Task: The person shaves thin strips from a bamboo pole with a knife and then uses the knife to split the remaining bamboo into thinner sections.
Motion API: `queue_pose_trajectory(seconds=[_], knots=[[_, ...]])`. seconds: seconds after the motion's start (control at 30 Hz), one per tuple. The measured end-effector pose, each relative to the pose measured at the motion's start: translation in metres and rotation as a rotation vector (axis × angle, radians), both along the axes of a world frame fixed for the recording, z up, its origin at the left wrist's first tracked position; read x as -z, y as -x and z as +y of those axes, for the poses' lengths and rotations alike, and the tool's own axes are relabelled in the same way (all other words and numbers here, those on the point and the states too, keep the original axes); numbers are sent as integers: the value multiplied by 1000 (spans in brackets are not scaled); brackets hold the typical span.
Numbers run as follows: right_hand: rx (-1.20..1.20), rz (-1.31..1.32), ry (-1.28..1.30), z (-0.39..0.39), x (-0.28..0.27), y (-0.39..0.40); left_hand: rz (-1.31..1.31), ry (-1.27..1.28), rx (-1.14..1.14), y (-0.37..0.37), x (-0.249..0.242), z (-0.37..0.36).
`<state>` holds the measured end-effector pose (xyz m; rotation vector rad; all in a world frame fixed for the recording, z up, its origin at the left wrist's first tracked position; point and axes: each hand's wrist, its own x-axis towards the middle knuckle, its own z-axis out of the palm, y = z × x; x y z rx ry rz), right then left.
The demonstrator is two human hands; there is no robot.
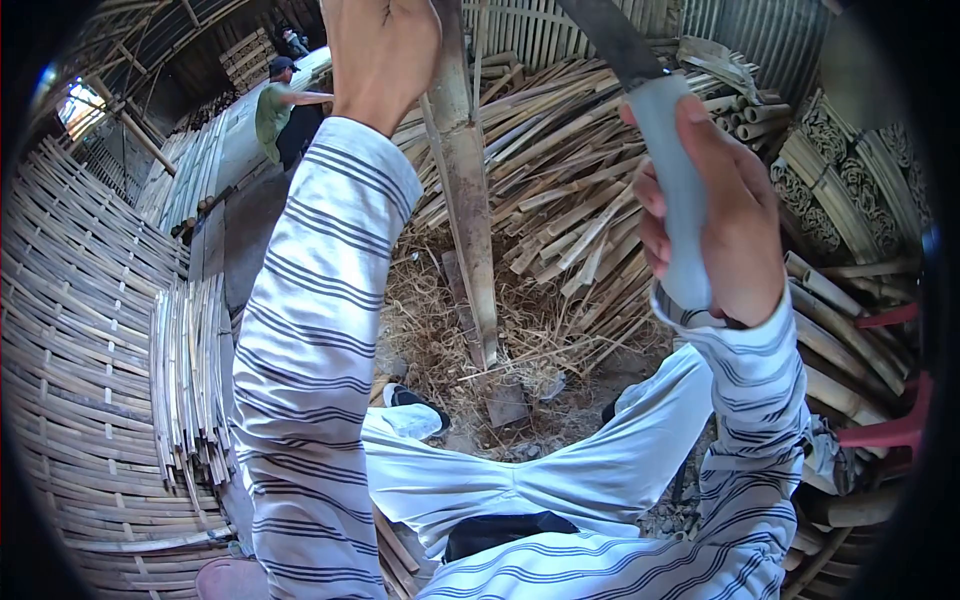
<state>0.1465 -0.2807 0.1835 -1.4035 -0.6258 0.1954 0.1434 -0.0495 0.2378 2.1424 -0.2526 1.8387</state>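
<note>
My right hand [735,215] is wrapped round the pale handle of a large knife [672,190]. Its dark, broad blade points up and left and runs out past the top edge. At the top of the view my left hand [385,60] is raised, with its back toward me; the fingers are out of sight. Right beside it stands a long split bamboo pole [465,200], its lower end resting near the ground between my legs. Whether the left fingers hold the pole is hidden.
A big heap of split bamboo strips [560,170] lies ahead. Shavings [420,300] cover the ground. Woven bamboo [80,370] and a bundle of strips [188,380] are at left. A person [275,115] stands farther back. Bamboo poles and a red plastic seat [895,430] are at right.
</note>
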Motion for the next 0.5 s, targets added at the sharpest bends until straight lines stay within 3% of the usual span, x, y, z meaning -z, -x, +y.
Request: queue_pose_trajectory(seconds=[0.1, 0.2, 0.5], knots=[[-29, 32, 9, 10, -2, -2, -46, -32, -193, -2, 7, -7], [-15, 18, 5, 18, -6, -1, 57, 36, -244, -5, 7, -10], [-45, -29, 28, 21, -15, -5, 30, 13, -246, -14, 10, 1]])
